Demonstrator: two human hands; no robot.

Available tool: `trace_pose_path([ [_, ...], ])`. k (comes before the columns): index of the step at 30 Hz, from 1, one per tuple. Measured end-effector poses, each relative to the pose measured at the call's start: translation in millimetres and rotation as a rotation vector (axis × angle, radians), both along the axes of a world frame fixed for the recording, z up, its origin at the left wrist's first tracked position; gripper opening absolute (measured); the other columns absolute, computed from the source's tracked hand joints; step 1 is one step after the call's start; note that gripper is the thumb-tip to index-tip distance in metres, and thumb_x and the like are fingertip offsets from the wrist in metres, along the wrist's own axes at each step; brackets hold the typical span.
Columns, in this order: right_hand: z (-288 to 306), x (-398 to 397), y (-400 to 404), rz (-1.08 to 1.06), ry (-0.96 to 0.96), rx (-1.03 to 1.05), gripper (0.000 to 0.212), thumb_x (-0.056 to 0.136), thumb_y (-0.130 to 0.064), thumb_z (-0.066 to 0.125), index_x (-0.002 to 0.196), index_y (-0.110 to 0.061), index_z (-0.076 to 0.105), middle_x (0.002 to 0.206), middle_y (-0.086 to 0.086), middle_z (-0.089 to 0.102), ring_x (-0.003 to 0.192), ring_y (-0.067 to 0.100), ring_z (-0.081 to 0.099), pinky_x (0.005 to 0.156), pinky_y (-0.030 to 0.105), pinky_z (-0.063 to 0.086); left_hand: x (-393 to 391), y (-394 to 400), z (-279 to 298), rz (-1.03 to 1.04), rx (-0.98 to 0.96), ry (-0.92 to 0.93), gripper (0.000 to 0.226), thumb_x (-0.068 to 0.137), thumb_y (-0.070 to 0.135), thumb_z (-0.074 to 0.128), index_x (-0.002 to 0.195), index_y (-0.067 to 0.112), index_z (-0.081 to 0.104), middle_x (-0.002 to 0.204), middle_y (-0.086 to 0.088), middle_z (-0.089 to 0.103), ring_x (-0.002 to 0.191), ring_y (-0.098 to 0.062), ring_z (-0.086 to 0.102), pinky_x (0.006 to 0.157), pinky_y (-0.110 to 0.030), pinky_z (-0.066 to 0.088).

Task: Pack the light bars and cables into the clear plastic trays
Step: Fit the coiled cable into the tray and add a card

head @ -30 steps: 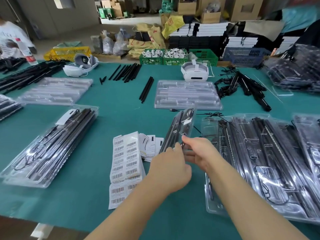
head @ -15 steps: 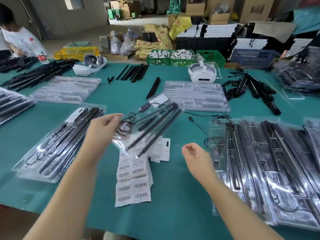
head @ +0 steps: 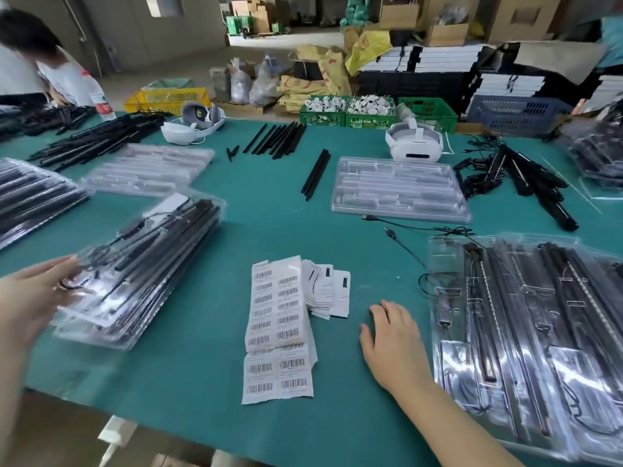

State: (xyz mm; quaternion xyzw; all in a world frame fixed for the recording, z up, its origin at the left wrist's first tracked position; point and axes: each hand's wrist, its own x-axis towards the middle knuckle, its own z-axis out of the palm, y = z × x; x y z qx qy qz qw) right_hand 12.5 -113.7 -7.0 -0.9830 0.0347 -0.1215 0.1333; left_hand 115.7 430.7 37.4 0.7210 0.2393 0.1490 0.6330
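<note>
A clear tray packed with black light bars and cables (head: 145, 264) lies on top of a stack of like trays at the left. My left hand (head: 30, 298) holds its near left end, fingers over the coiled cable. My right hand (head: 394, 345) rests flat and open on the green table, holding nothing. To its right lie overlapping part-filled clear trays (head: 539, 332). Empty clear trays (head: 397, 190) sit further back in the middle, more empty trays (head: 148, 170) at the back left. Loose black light bars (head: 279, 139) lie beyond, with a tangle of bars and cables (head: 515, 176) at the back right.
Barcode label sheets (head: 279, 318) and small cards lie between my hands. A loose black cable (head: 404, 247) runs toward the right trays. Two white headsets (head: 414, 143) (head: 192, 126) sit at the back. Another person (head: 33, 62) works at the far left. The table's near edge is close.
My left hand carried the packed tray from the middle to the left and laid it on the stack. My right hand let go and dropped flat onto the table.
</note>
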Motion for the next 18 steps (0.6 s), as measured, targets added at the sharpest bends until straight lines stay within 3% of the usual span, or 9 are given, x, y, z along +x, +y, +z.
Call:
trace_pose_path([
  [2, 0, 0, 0, 0.002, -0.011, -0.002, 0.035, 0.092, -0.027, 0.065, 0.119, -0.006, 0.065, 0.127, 0.014, 0.062, 0.123, 0.033, 0.054, 0.105, 0.045, 0.044, 4, 29, 13, 0.009, 0.119, 0.109, 0.044, 0.082, 0.041, 0.079, 0.122, 0.025, 0.07, 0.112, -0.003, 0.073, 0.104, -0.028, 0.068, 0.073, -0.035, 0.063],
  [5, 1, -1, -1, 0.008, -0.015, 0.001, 0.035, 0.093, -0.027, 0.063, 0.12, -0.006, 0.064, 0.128, 0.013, 0.061, 0.124, 0.032, 0.053, 0.105, 0.044, 0.043, 11, 32, 11, -0.003, 0.485, 0.281, 0.031, 0.077, 0.032, 0.083, 0.105, 0.021, 0.076, 0.109, -0.009, 0.075, 0.1, -0.032, 0.069, 0.094, -0.05, 0.055],
  [8, 2, -1, -1, 0.011, 0.001, 0.002, 0.036, 0.095, -0.029, 0.06, 0.123, -0.007, 0.062, 0.132, 0.012, 0.059, 0.127, 0.031, 0.051, 0.107, 0.043, 0.041, 24, 0, 29, -0.013, 0.901, 0.37, 0.043, 0.083, 0.016, 0.068, 0.126, 0.02, 0.067, 0.123, -0.02, 0.065, 0.108, -0.042, 0.062, 0.095, -0.055, 0.052],
  [11, 2, -2, -1, 0.015, 0.003, 0.013, 0.036, 0.096, -0.03, 0.058, 0.124, -0.007, 0.062, 0.133, 0.012, 0.058, 0.128, 0.03, 0.05, 0.109, 0.043, 0.04, 22, -46, 47, -0.157, 1.269, 0.226, 0.048, 0.092, 0.027, 0.059, 0.14, 0.028, 0.055, 0.145, -0.016, 0.051, 0.134, -0.039, 0.044, 0.107, -0.057, 0.038],
  [13, 2, -3, -1, 0.014, 0.003, 0.018, 0.036, 0.096, -0.03, 0.058, 0.124, -0.007, 0.062, 0.134, 0.012, 0.058, 0.128, 0.03, 0.05, 0.109, 0.042, 0.04, 21, -78, 51, -0.334, 1.317, 0.235, 0.059, 0.097, 0.051, 0.053, 0.151, 0.031, 0.04, 0.158, -0.015, 0.035, 0.147, -0.035, 0.028, 0.117, -0.054, 0.024],
  [15, 2, -3, -1, 0.013, 0.001, 0.025, 0.036, 0.097, -0.03, 0.057, 0.125, -0.008, 0.061, 0.134, 0.011, 0.057, 0.129, 0.029, 0.049, 0.109, 0.042, 0.039, 21, -100, 47, -0.415, 1.3, 0.377, 0.076, 0.093, 0.068, 0.047, 0.157, 0.034, 0.024, 0.165, -0.01, 0.02, 0.153, -0.031, 0.014, 0.121, -0.052, 0.013],
  [18, 4, -4, -1, 0.02, 0.022, 0.019, 0.038, 0.098, -0.032, 0.052, 0.129, -0.01, 0.058, 0.138, 0.009, 0.054, 0.132, 0.027, 0.045, 0.112, 0.039, 0.036, 21, -111, 32, -0.453, 1.329, 0.512, 0.081, 0.092, 0.07, 0.043, 0.159, 0.038, 0.011, 0.168, -0.005, 0.007, 0.155, -0.029, 0.004, 0.122, -0.056, 0.006],
])
